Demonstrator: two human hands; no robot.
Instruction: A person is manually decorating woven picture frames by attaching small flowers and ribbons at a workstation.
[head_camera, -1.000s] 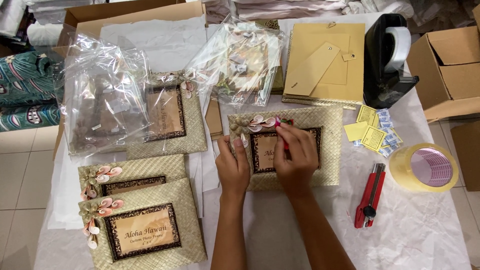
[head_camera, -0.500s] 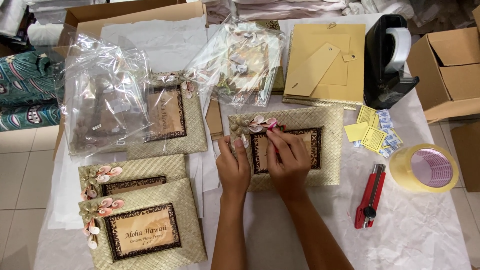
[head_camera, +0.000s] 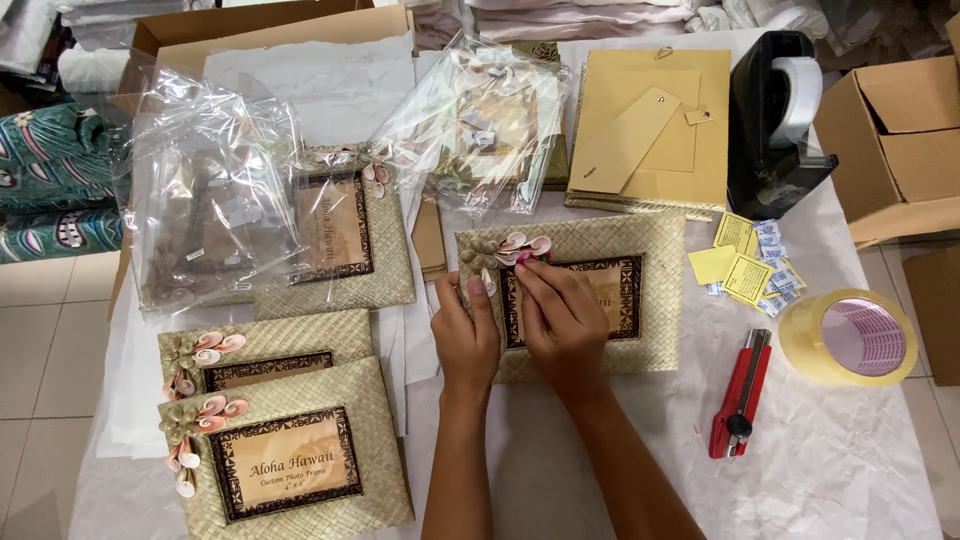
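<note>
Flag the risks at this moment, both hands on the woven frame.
The right hand fingers press at the shell flowers on the woven frame; these look fragile and might chip or come loose. The left hand pins only the frame's left edge, so it may slide on the white paper.

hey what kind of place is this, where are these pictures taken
Probably a small packing workroom for craft goods. Both hands rest on a woven photo frame, with clear plastic bags, a tape dispenser and open cardboard boxes around.
</note>
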